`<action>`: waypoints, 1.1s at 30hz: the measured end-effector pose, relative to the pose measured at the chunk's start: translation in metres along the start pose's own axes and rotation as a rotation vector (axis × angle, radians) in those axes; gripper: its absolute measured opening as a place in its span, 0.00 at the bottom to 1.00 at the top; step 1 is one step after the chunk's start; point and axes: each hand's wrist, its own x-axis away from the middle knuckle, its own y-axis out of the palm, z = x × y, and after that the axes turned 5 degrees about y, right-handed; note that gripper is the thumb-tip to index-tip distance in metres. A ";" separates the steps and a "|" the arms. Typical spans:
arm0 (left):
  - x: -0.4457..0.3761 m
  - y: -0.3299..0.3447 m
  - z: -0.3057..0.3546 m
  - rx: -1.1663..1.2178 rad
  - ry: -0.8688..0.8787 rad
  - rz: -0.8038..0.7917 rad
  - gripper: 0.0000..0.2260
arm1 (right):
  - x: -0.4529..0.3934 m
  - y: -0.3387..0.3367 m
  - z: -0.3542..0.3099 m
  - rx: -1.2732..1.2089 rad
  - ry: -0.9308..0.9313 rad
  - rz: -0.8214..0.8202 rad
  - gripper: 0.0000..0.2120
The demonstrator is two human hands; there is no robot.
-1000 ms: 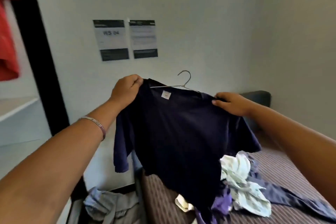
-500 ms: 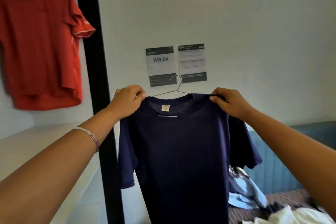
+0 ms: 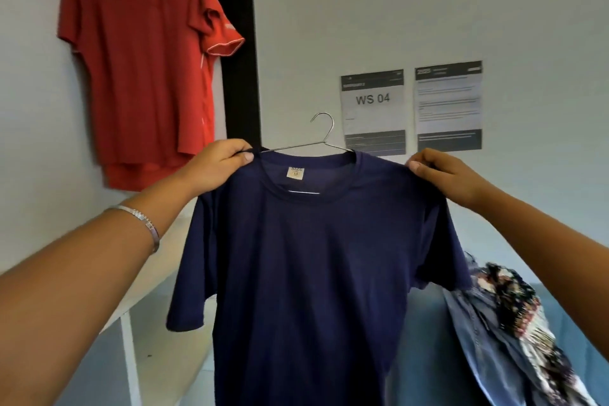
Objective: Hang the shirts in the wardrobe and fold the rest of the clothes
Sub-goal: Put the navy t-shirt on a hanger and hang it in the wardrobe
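The step in hand looks like hanging a shirt. The blue shirt [image 3: 303, 273] fills the middle of the frame, already on a wire hanger [image 3: 321, 138] whose hook sticks up above the collar. The left hand [image 3: 219, 163] pinches the shirt's shoulder at the left, fingers curled round the cloth. The right hand [image 3: 445, 175] pinches the other shoulder the same way. Both hands hold the shirt up in the air, spread flat and facing the camera.

The next move, I think, is to carry it up and left, toward the red shirt [image 3: 141, 66] that hangs in the upper left of the frame. The hook has to go over the rail up there. The rail is out of view, so one hand may need to let go and take the hook.

Count: two shirts, one blue and one red. Two papers [image 3: 410, 109] are on the wall at the right. One patterned cloth [image 3: 514, 316] sits at the lower right. One bracelet [image 3: 145, 224] is on the left wrist.
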 end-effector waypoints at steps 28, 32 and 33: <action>-0.091 -0.119 -0.141 0.010 -0.403 0.323 0.09 | -0.344 0.177 -0.009 0.035 -0.684 0.118 0.16; -0.106 -0.148 -0.158 -0.072 -0.377 0.456 0.08 | -0.383 0.194 -0.041 0.137 -0.703 0.238 0.10; -0.110 -0.156 -0.161 -0.110 -0.375 0.468 0.08 | -0.393 0.198 -0.053 0.155 -0.707 0.269 0.10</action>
